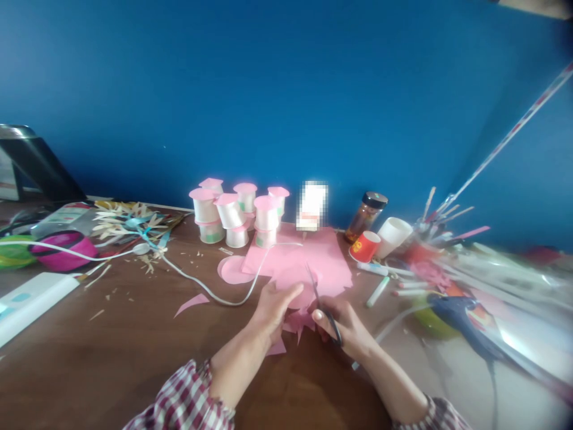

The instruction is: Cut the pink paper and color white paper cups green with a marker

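Observation:
My left hand is closed on a piece of pink paper, thumb on top, above the table. In my right hand are scissors with dark handles, their blades pointing away from me alongside the pink paper. Jagged pink offcuts lie or hang between the two hands. Behind them a larger pink sheet rests on the table, with round pink pieces at its left. Some of my fingers are hidden behind the paper and handles.
Stacked white cups with pink tops stand near the blue wall. A propped phone, its screen blurred, has a white cable. Right are a jar, a red paper cup and a glue gun; left, a power strip.

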